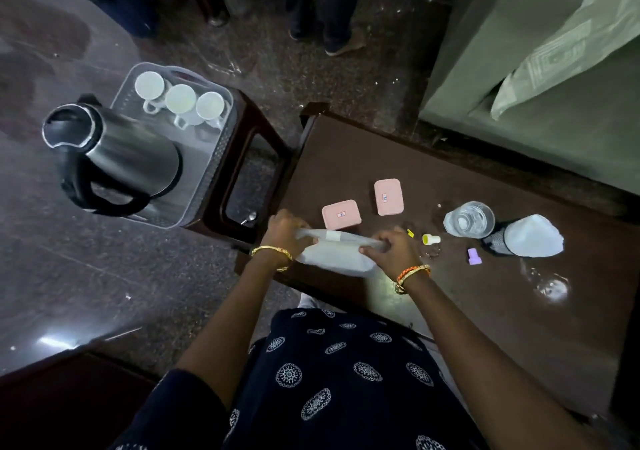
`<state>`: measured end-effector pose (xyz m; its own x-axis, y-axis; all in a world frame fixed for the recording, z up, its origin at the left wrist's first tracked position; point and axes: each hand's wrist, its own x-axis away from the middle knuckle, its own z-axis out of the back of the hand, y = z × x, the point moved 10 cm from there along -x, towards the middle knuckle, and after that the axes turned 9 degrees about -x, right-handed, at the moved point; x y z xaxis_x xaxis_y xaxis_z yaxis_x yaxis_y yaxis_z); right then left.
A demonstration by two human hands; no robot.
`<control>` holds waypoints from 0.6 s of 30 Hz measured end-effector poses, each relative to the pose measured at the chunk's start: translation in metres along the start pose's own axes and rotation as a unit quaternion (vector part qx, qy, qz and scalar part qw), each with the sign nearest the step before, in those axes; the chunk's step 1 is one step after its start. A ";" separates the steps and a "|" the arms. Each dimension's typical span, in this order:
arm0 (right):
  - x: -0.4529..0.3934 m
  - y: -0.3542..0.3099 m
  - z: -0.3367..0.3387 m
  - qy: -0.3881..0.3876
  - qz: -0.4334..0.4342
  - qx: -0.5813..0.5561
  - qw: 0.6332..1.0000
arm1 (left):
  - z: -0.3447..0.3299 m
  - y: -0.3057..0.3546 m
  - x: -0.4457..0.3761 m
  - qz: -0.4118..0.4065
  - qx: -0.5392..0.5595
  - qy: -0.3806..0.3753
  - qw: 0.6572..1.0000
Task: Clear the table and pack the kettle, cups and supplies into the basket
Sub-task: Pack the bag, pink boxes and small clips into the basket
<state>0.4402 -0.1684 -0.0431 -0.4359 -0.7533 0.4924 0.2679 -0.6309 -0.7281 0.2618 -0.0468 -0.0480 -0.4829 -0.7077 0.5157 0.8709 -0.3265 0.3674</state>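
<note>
A clear plastic basket (pixel 207 172) stands on a dark stool at the left. Inside it are a steel kettle (pixel 114 158) with a black handle and three white cups (pixel 180 101). On the brown table (pixel 467 311), my left hand (pixel 285 231) and my right hand (pixel 391 247) both grip the top edge of a white plastic pouch (pixel 332 255), one at each end. Two pink lidded boxes (pixel 341 214) (pixel 388 196) lie just beyond the pouch.
Right of my hands lie a small yellow cap (pixel 430 239), a purple cap (pixel 473 255), a clear glass (pixel 469 219) and a dark holder with white paper (pixel 526 236). A spoon (pixel 250 219) shows through the stool's opening. A person's feet stand at the top; a green sofa is at right.
</note>
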 end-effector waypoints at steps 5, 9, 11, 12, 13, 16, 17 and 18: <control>-0.014 -0.010 -0.012 -0.017 -0.051 -0.230 0.972 | 0.024 -0.040 -0.001 0.070 0.296 -0.012 0.953; -0.021 -0.053 -0.056 -0.192 -0.056 -0.320 0.926 | 0.050 -0.063 -0.006 0.079 0.366 0.027 0.927; -0.025 -0.073 -0.076 -0.249 -0.066 -0.309 0.916 | 0.061 -0.077 -0.009 0.086 0.378 0.049 0.920; -0.028 -0.082 -0.086 -0.272 -0.077 -0.308 0.908 | 0.069 -0.085 -0.010 0.081 0.387 0.063 0.916; -0.032 -0.091 -0.096 -0.294 -0.093 -0.313 0.898 | 0.078 -0.092 -0.011 0.073 0.391 0.079 0.914; -0.054 -0.125 -0.109 -0.320 -0.110 -0.327 0.883 | 0.108 -0.117 -0.013 0.070 0.371 0.119 0.918; -0.067 -0.140 -0.110 -0.318 -0.093 -0.313 0.890 | 0.118 -0.125 -0.015 0.070 0.353 0.132 0.924; -0.080 -0.158 -0.111 -0.323 -0.068 -0.285 0.900 | 0.127 -0.132 -0.017 0.067 0.330 0.140 0.931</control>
<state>0.3377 0.0117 -0.0204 0.2081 -0.7438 0.6352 -0.3152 -0.6658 -0.6763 0.1438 0.0875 -0.0068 -0.2504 -0.8800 0.4037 0.6312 0.1678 0.7572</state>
